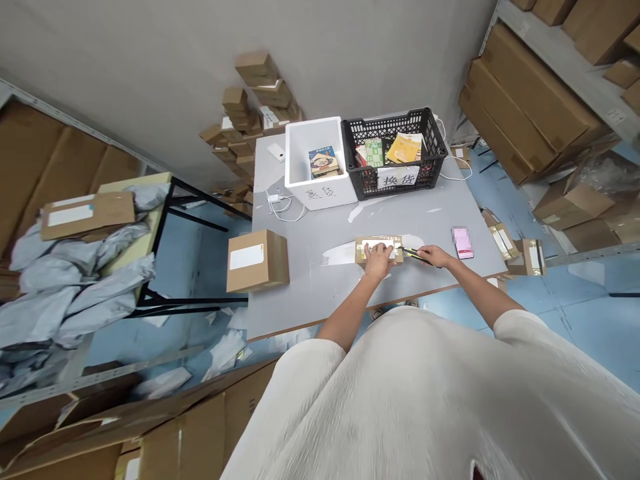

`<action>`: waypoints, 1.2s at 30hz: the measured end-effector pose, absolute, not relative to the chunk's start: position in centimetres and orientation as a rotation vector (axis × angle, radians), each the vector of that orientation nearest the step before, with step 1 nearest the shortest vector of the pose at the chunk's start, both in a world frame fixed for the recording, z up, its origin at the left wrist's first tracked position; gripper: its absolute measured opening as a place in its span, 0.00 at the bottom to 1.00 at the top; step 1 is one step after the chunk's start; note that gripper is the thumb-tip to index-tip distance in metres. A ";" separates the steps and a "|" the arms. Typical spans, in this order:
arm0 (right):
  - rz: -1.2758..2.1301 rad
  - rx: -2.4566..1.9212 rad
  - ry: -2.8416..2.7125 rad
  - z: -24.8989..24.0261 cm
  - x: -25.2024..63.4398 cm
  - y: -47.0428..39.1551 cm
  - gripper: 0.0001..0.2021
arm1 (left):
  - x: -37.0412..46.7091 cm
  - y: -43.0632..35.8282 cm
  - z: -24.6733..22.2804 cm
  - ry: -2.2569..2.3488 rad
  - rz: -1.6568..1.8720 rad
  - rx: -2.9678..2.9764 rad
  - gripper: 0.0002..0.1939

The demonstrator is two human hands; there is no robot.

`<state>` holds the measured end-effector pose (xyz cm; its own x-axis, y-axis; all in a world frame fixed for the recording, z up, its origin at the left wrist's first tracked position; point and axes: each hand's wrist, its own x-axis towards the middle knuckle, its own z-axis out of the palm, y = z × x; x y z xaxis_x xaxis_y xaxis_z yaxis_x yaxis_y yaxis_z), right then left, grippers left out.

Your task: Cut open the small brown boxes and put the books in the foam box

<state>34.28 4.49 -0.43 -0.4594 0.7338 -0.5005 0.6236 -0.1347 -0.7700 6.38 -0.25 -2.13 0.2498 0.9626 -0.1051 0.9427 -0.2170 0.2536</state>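
A small brown box (pixel 359 251) with a white label lies near the front edge of the grey table (pixel 310 293). My left hand (pixel 379 259) rests on top of it, fingers spread over the label. In my right hand (pixel 434 256) is a black and yellow cutter (pixel 420 256), its tip at the box's right end. To the right of that hand lies a phone with a pink screen (pixel 463 243).
A larger carton (pixel 257 261) stands at the table's left edge. Along the back are a white bin (pixel 320 167) and a black crate (pixel 395 153) holding books. Cables (pixel 283 207) lie beside the bin. Boxes and grey parcels (pixel 85 280) surround the table.
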 end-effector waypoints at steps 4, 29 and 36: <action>1.735 -1.558 -1.998 -0.3 34.9 4.4 0.28 | 6.5 -0.5 -1.8 1.788 0.100 2.249 0.25; 1.115 -1.616 -2.136 0.0 34.8 2.9 0.17 | 5.4 2.7 -1.5 1.887 0.254 2.130 0.26; 0.897 -1.583 -2.404 -0.6 34.1 2.2 0.18 | 4.9 3.7 -2.6 1.791 0.151 2.045 0.33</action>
<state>34.14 2.23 -0.62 -0.4428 0.8715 -0.2108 0.7966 0.2745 -0.5386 4.92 3.67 -2.55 0.1663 0.9680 -0.1880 0.9229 -0.0856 0.3754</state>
